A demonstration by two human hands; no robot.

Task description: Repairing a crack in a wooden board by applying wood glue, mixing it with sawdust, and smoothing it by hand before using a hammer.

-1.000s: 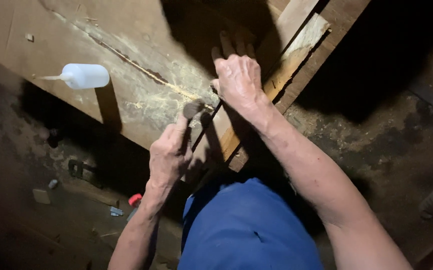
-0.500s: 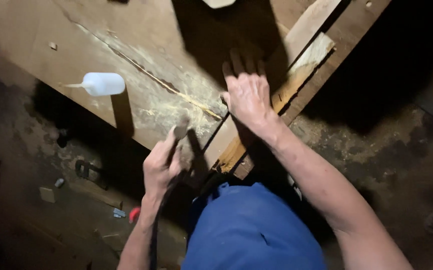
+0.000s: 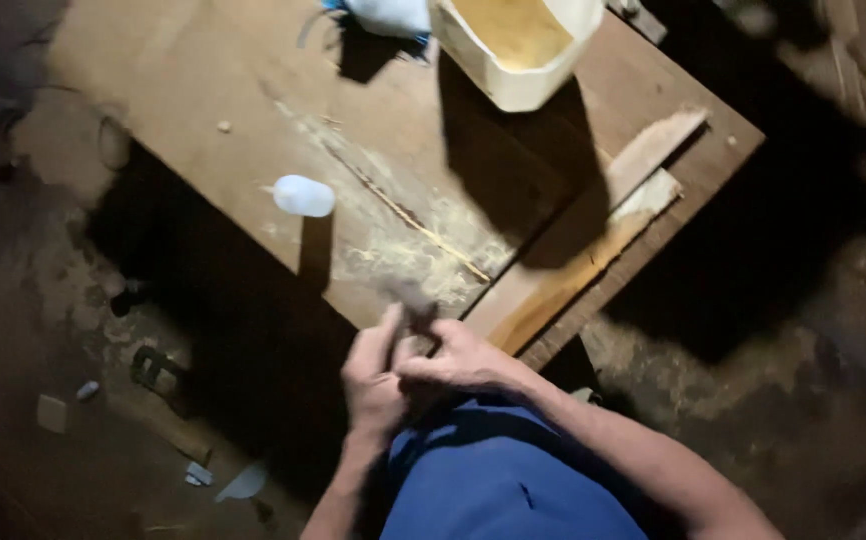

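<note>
We saw both hands brought together just off the near edge of the worn brown wooden surface. The left hand had its fingers curled shut around a small dark tool with a blurred, greyish head; what kind of tool it was we could not tell. The right hand lay against the left, its fingers pinched closed on the same tool lower down, just below the head.

The tool sat between the two sets of fingers, its head poking out above them, over the patch of pale sawdust on the board. Beyond the fingertips ran a long thin crack in the wood, and to their right lay a lighter wooden strip along the board's edge.

We judged the main risk to be slippage: with both hands crowded on so small a thing in poor light, a twist or pull could let it spring free and nick a finger, or drop it into the dark floor below, among the scraps there. Farther off from the fingers, up and to the left, a small white plastic squeeze bottle lay on its side and could roll if the board were jolted. The cream-coloured tub stood well beyond, and looked less exposed.
</note>
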